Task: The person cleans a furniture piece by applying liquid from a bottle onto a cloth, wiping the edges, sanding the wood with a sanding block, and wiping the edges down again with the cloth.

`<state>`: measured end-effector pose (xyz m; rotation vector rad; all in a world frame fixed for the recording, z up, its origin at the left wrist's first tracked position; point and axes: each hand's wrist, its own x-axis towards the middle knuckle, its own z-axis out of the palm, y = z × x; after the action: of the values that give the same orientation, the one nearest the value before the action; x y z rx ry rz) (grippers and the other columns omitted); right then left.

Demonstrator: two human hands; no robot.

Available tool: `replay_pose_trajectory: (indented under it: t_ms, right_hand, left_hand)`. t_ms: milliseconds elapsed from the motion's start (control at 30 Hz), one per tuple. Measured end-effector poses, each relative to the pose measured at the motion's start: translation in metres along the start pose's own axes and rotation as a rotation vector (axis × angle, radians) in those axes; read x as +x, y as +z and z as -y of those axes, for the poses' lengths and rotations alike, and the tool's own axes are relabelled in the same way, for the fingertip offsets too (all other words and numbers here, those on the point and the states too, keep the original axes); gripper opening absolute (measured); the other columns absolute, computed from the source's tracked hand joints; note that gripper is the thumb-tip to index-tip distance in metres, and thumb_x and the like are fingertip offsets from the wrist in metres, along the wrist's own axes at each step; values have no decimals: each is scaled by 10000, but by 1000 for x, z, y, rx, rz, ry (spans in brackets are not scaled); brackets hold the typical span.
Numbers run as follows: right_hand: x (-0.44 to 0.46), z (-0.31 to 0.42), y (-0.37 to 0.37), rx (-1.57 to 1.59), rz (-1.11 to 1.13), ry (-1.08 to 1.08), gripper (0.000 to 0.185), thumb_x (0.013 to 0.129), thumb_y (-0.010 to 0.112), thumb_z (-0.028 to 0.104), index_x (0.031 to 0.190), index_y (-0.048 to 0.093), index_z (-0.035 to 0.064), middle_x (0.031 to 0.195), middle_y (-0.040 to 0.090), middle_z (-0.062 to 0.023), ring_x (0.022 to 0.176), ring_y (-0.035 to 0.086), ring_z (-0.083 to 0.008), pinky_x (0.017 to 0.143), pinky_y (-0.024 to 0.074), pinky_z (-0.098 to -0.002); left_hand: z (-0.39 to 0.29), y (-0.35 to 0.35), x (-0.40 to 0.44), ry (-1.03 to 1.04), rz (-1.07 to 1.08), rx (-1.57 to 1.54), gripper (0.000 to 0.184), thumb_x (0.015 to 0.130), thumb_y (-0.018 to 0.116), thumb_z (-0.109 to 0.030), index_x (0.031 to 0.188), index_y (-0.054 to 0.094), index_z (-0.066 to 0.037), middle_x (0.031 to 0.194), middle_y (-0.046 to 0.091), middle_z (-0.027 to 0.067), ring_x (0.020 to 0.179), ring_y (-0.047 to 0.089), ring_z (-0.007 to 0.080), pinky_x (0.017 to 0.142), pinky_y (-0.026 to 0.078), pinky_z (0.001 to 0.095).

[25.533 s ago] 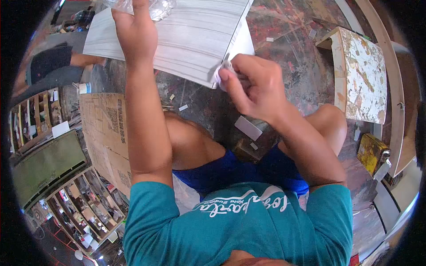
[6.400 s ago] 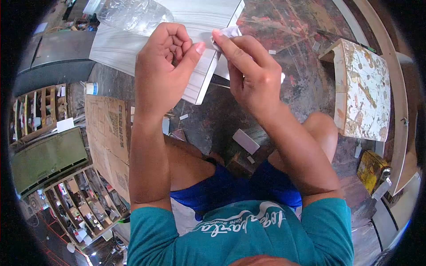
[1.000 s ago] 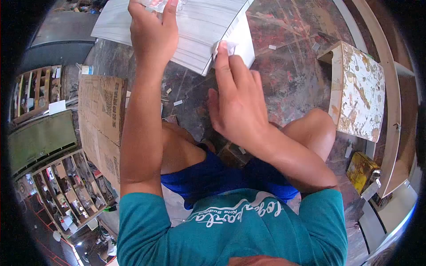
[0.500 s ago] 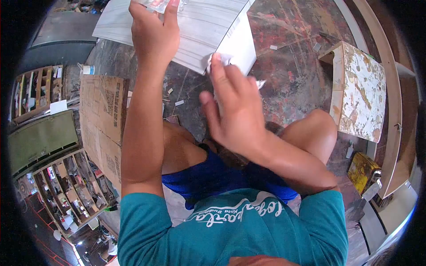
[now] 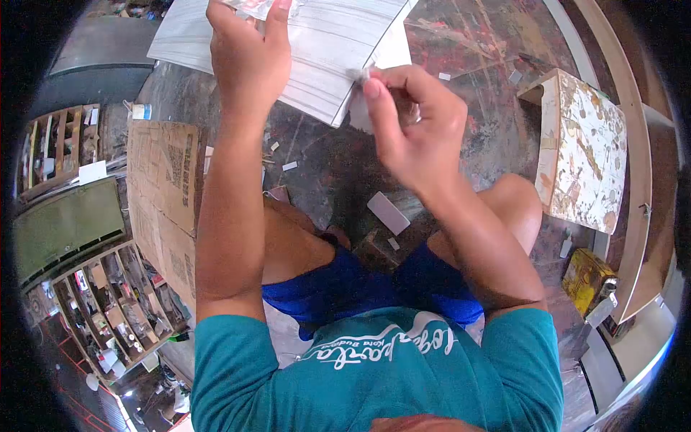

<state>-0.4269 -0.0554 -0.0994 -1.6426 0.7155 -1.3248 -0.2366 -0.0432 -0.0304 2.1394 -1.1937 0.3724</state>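
A board with grey-white wood-grain [image 5: 324, 57] extends from the top of the view, its near corner pointing at me. My left hand [image 5: 248, 57] is over the board at the top edge, fingers curled around a crumpled piece of clear plastic [image 5: 260, 7], partly cut off by the frame. My right hand [image 5: 421, 119] is at the board's right edge, thumb and forefinger pinched together on a small white wad [image 5: 365, 75], which looks like cloth or tissue. More pale material shows below those fingers; I cannot tell whether it is the same piece.
A paint-spotted white stool [image 5: 586, 151] stands at right, with a yellow can [image 5: 589, 277] below it. Flattened cardboard [image 5: 162, 187] lies at left, near a shelf of small items [image 5: 119, 309]. A small pale block [image 5: 389, 213] lies on the stained floor between my knees.
My right hand has moved right and turned, from flat fingers pressing white material at the board's corner to a pinch at its edge. My left hand has barely moved.
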Motion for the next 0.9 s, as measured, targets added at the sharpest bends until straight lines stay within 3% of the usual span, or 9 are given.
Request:
replay_pose_trajectory:
  t_ms: [100, 267, 400, 500, 533, 633, 667, 767, 900]
  right_hand:
    - [-6, -1, 8, -32, -8, -206, 71, 852, 766, 78, 884, 721, 33, 796, 713, -143, 634, 679, -272, 595, 537, -359]
    - [11, -13, 2, -13, -33, -124, 120, 833, 780, 70, 837, 661, 59, 778, 686, -98, 659, 665, -293, 604, 537, -376]
    - [2, -9, 7, -51, 14, -314, 124, 818, 785, 78, 845, 664, 71, 771, 669, -103, 647, 638, -312, 586, 506, -395]
    - [5, -15, 7, -21, 0, -312, 124, 820, 784, 86, 829, 661, 72, 749, 653, -106, 628, 621, -317, 572, 491, -402]
    - [8, -10, 2, -66, 24, -172, 129, 824, 780, 86, 807, 653, 67, 738, 649, -108, 627, 622, -317, 575, 494, -399]
    - [9, -11, 6, 0, -28, -92, 137, 827, 775, 83, 790, 645, 62, 725, 642, -108, 622, 618, -316, 573, 491, -397]
    - [5, -11, 3, -76, 32, -241, 127, 905, 739, 21, 846, 628, 2, 807, 724, -105, 683, 656, -106, 586, 507, -251]
    - [1, -16, 5, -36, 59, -338, 137, 895, 745, 9, 847, 618, 0, 803, 713, -107, 679, 657, -123, 595, 508, -256]
    - [2, -21, 14, 78, -70, -153, 130, 827, 771, 63, 826, 642, 74, 742, 637, -95, 618, 597, -293, 609, 474, -380]
  left_hand:
    - [4, 1, 1, 38, -10, -61, 652, 1010, 657, -312, 1443, 359, 74, 1299, 600, 354, 1230, 585, 502, 1006, 469, 506]
    - [0, 1, 0, -9, 5, -2, 638, 1004, 666, -279, 1430, 364, 88, 1276, 615, 346, 1217, 597, 492, 1009, 469, 500]
    - [9, 3, 1, 78, -25, -68, 626, 1002, 669, -256, 1434, 366, 80, 1267, 624, 338, 1205, 607, 485, 1005, 471, 496]
    - [3, -1, -1, 52, 1, -76, 619, 1004, 665, -251, 1438, 365, 74, 1280, 616, 337, 1201, 609, 487, 1002, 473, 498]
    - [1, -2, -1, 30, 12, -75, 617, 1006, 663, -251, 1439, 365, 72, 1284, 614, 336, 1199, 609, 488, 1001, 473, 499]
    - [2, 1, -3, 61, 8, -194, 617, 1008, 660, -255, 1441, 363, 70, 1293, 606, 337, 1200, 604, 493, 1002, 471, 501]
    - [4, 2, -2, 89, 1, -254, 619, 1008, 659, -258, 1442, 362, 70, 1296, 604, 338, 1202, 601, 495, 1002, 470, 502]
    - [4, -1, -1, 103, -18, -61, 623, 1009, 657, -263, 1444, 359, 69, 1290, 602, 342, 1210, 593, 498, 1005, 469, 504]
    - [5, 0, -1, 77, -9, -56, 629, 1008, 656, -265, 1445, 357, 75, 1293, 597, 348, 1220, 584, 501, 1014, 464, 504]
